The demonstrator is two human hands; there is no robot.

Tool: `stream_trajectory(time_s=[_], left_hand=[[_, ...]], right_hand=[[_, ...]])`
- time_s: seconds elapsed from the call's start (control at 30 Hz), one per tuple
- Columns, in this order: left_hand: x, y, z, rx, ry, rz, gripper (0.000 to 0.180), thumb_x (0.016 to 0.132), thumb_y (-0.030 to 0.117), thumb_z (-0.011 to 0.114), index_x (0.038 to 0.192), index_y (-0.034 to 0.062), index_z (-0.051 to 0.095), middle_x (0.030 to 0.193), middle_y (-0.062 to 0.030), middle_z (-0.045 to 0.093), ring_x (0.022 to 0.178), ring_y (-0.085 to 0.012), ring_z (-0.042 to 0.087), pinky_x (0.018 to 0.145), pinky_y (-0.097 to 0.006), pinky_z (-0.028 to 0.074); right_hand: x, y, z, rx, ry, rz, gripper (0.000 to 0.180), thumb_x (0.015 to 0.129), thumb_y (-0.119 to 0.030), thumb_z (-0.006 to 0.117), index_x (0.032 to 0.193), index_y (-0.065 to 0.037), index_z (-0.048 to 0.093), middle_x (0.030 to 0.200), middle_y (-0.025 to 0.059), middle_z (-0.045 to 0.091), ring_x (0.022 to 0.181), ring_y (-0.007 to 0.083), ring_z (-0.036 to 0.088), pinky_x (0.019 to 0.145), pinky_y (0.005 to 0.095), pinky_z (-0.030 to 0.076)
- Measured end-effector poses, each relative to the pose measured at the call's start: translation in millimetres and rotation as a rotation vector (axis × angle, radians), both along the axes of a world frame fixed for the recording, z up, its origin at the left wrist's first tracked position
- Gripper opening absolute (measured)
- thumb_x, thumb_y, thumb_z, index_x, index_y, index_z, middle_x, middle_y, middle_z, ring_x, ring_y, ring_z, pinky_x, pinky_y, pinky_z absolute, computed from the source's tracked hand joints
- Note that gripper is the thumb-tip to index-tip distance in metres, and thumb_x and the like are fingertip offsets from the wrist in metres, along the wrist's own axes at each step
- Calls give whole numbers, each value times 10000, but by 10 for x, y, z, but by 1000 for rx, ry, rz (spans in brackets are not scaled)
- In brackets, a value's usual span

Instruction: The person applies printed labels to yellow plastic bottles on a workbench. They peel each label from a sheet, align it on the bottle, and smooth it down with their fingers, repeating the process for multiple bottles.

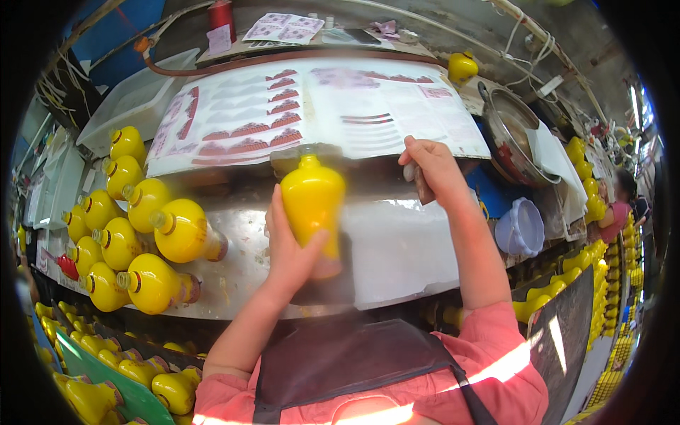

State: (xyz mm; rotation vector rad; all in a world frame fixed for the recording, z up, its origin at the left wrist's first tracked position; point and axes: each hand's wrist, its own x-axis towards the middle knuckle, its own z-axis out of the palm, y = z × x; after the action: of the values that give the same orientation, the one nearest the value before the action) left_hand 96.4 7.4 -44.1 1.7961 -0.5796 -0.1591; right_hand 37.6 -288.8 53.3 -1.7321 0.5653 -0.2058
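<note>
My left hand (289, 248) is wrapped round a glossy yellow bottle (312, 202) with a narrow neck and broad shoulders. The bottle stands upright, its neck toward the far side, just below the sloped white board. To its right, my right hand (433, 168) is raised and closed on a small flat brown piece (423, 186); its exact kind is not plain, though it resembles a scraper. Reddish and grey decals (248, 129) lie in rows on the white board (322, 106) beyond both hands.
Several yellow bottles (185, 230) cluster at the left of the bench. On the right are a metal basin (506, 117) and a pale blue bucket (520, 228). A white tray (134, 106) stands far left. More bottles (127, 365) fill racks below, and another person (618, 212) is far right.
</note>
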Motion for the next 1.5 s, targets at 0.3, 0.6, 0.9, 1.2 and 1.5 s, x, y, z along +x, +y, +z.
stream_trajectory(time_s=[0.3, 0.6, 0.9, 1.2, 1.5], left_hand=[[55, 52, -130, -198, 391, -99, 1204, 775, 145, 817, 1674, 89, 18, 1587, -249, 380, 1444, -363, 443, 1181, -469, 395], [51, 56, -146, -179, 377, -80, 1257, 717, 145, 857, 1669, 73, 39, 1586, -231, 379, 1470, -349, 404, 1210, -462, 354], [38, 48, -125, -219, 405, -91, 1233, 731, 110, 845, 1673, 96, 50, 1583, -209, 386, 1456, -331, 415, 1208, -454, 354], [25, 32, -141, -273, 422, -94, 1157, 763, 62, 772, 1677, 112, 63, 1589, -185, 371, 1459, -311, 408, 1198, -446, 367], [28, 40, -136, -309, 442, -92, 1113, 777, 50, 729, 1674, 92, 72, 1594, -177, 347, 1458, -299, 400, 1189, -432, 377]], right_hand=[[1399, -772, -184, -1075, 74, 74, 295, 890, -183, 652, 1122, -69, 794, 1057, 201, 759, 979, 367, 730, 875, 431, 575], [2161, -938, -237, -1054, 368, 335, 435, 919, -96, 593, 1327, -160, 731, 1146, 176, 756, 1045, 333, 715, 927, 392, 544], [1186, -1101, 108, -723, 481, 343, 643, 872, 48, 449, 1424, -195, 671, 802, 153, 692, 659, 198, 628, 681, 368, 552], [942, -1289, -95, -1338, 361, 242, 428, 930, -85, 544, 1294, -189, 744, 1158, 202, 734, 1071, 376, 704, 941, 455, 552], [595, -1263, -115, -1281, 597, 132, 356, 1050, -206, 480, 1326, -132, 693, 1267, 177, 678, 1174, 360, 668, 964, 464, 540]])
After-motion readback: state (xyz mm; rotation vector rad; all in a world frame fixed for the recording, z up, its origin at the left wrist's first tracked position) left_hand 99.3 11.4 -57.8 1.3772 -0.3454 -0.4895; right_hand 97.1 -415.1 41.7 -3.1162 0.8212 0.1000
